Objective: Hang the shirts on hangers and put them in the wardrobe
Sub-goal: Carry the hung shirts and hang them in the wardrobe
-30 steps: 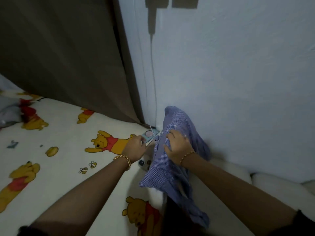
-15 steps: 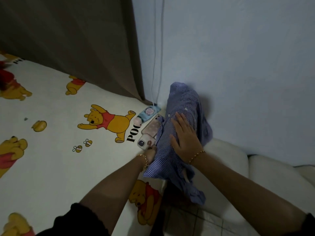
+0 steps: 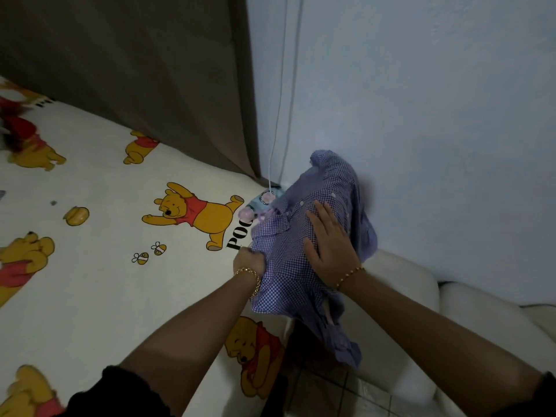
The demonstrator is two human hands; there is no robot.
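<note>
On the bed (image 3: 90, 296) with its cartoon-bear sheet, against the pale wall (image 3: 421, 115), we see the crumpled blue checked shirt (image 3: 328, 182) at the bed's corner, our left hand (image 3: 249, 261) gripping its near edge in curled fingers, our right hand (image 3: 331, 245) pressed flat on top.

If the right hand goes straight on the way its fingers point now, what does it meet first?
The raised folds of the blue checked shirt, on which the right hand lies flat. Just behind them probably the wall; depth is unclear.
</note>
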